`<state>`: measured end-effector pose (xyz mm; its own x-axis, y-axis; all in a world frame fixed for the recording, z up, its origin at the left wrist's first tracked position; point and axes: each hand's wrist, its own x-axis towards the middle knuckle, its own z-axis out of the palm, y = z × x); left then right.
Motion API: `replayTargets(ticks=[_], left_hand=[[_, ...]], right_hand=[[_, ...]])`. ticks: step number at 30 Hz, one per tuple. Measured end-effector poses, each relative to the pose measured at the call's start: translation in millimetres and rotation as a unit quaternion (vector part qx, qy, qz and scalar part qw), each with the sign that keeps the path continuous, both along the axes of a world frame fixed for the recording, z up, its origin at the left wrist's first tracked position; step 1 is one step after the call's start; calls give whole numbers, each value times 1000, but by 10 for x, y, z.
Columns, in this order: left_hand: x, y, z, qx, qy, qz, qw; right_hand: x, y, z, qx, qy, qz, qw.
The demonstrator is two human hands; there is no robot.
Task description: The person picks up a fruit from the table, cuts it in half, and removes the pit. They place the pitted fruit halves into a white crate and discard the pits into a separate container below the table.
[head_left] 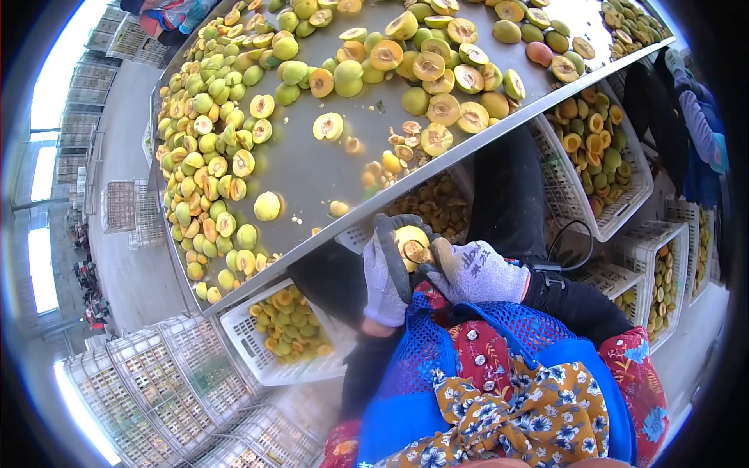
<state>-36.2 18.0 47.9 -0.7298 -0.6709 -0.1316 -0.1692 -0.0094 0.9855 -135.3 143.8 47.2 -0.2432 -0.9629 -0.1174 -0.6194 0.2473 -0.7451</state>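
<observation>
My left hand (384,273), in a grey-and-dark work glove, is closed around a yellow peach half (410,238) with its cut face turned up. My right hand (482,271), gloved the same way, is curled with its fingertips at the pit hollow of that half. Whatever those fingers may grip is hidden. Both hands are just below the front edge of a metal table (300,175), above my lap. On the table near them lie small pit pieces (406,139) and a cut peach half (436,139).
Green-yellow peaches (207,168), many halved, cover the table's left side. Below its edge stand white crates of fruit, one left (273,370) and one right (624,210). Stacked crates (172,382) stand at lower left. Another person's sleeve (698,125) shows far right.
</observation>
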Motion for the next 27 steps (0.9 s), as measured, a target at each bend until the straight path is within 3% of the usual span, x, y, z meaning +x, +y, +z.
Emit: replayTargets(ticks=[3,8,11,18,20,23,24,26,27], left_hand=[[-14,-1,-39,17,9,2,1000],[29,-5,-60,-49,-24,-24,998],[22,4,-69,-27,-17,-11,999],[56,62,-173,-97,-37,0,995],[27,109,-176,-28,-24,36,999],[-8,138,-181,251,16,117,961],[-24,148,-191,238,24,120,964],[-33,178,-227,213,37,125,968],[-29,168,-252,192,41,108,975]], right_hand=[[11,-21,-89,-11,-11,-13,1000],[62,6,-180,0,-59,-16,998],[135,26,-308,-61,-66,-62,994],[141,38,-259,8,-61,-29,998],[168,38,-264,34,-80,-41,995],[182,0,-388,-33,-302,-90,948],[143,4,-329,14,-443,-89,892],[13,5,-337,-34,-578,-1,815],[-21,11,-282,6,-671,-8,741]])
